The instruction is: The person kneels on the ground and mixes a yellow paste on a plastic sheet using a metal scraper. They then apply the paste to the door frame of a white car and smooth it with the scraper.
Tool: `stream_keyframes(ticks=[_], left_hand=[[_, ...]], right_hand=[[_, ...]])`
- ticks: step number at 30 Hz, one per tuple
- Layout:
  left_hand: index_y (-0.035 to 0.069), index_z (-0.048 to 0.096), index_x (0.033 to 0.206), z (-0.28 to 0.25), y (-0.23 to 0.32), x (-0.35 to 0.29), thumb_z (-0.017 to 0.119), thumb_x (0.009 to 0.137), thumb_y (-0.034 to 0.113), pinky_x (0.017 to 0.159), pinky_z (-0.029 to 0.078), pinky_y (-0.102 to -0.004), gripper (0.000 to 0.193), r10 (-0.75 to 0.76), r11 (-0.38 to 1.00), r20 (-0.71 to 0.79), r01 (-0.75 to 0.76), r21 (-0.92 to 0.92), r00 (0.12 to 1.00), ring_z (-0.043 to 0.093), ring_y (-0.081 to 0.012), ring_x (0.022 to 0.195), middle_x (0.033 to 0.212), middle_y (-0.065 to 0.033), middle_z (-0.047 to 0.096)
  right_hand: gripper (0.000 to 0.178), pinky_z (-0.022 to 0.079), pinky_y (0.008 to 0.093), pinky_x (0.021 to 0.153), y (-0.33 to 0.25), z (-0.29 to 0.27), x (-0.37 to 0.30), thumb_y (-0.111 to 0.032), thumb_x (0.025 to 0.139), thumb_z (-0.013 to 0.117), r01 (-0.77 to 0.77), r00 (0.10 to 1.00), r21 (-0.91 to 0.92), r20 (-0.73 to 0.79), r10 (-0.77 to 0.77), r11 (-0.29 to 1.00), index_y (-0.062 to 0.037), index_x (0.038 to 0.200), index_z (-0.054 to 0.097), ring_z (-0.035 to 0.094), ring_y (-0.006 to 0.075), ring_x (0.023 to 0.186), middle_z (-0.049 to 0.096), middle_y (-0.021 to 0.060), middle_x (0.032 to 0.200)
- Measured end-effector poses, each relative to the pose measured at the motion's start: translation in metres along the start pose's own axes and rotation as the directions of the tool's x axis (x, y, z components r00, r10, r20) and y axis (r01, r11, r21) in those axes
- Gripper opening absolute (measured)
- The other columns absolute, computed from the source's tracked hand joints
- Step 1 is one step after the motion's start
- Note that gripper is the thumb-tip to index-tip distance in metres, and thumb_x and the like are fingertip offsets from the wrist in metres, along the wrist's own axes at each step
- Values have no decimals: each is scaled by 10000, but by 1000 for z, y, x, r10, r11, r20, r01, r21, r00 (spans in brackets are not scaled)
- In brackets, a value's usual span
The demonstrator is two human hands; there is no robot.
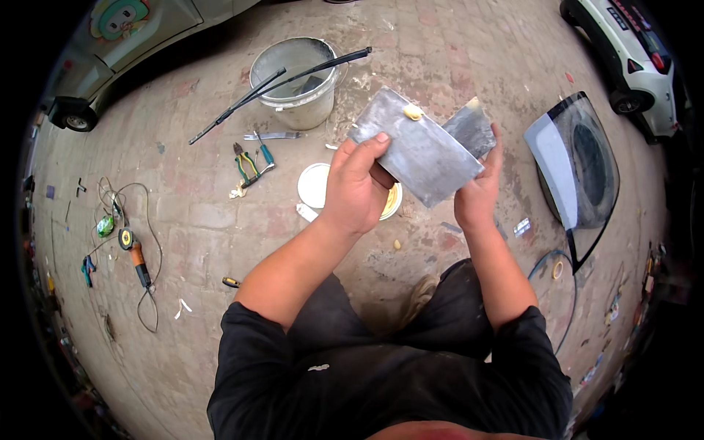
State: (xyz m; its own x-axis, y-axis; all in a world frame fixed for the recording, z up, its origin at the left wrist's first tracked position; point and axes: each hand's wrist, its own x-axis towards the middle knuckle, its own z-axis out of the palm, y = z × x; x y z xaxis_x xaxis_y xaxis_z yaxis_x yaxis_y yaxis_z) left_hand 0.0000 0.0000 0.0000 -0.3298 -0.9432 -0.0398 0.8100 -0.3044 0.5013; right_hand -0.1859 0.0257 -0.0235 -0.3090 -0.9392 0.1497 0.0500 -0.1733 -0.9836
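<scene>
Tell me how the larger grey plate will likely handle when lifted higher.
The larger grey plate is probably stiff: it looks flat, unsagging in the left hand. It seems fairly light, judging by its thin edge. The yellowish dab on it looks soft and could smear.

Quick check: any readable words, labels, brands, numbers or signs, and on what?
None readable.
Round green cartoon sticker on pale vehicle: no legible wording.
White car: any lettering too small and blurred.
Small shiny silver piece: any print too small.
Large flat gray rectangular plate: none visible.
</scene>
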Motion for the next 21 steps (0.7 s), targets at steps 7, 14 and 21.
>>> stream_keyframes(ticks=[7,14,21], left_hand=[[-41,572,1142,-8,14,9,496,956,93,960,496,-426,242,50,996,-83,-56,-65,995,647,-261,1030,1113,-150,661],[-35,547,1178,-12,15,14,494,959,138,957,495,-446,283,72,997,-85,-73,-16,994,646,-271,1054,1138,-143,653],[-44,557,1172,-10,11,10,517,941,136,945,502,-422,296,11,1000,-56,-11,4,998,652,-255,1044,1111,-140,662]], right_hand=[[672,523,293,844,11,-37,26,-55,902,607,-375,924,399,86,373,837,-22,1490,285,614,164,970,594,113,1166],[637,433,314,1019,-6,-23,18,-299,859,753,-212,952,431,295,85,877,-30,1362,470,535,230,1204,538,119,1314],[528,451,204,616,17,-58,25,-578,760,745,-386,904,545,382,190,744,-161,1035,574,606,102,744,590,-11,789]])
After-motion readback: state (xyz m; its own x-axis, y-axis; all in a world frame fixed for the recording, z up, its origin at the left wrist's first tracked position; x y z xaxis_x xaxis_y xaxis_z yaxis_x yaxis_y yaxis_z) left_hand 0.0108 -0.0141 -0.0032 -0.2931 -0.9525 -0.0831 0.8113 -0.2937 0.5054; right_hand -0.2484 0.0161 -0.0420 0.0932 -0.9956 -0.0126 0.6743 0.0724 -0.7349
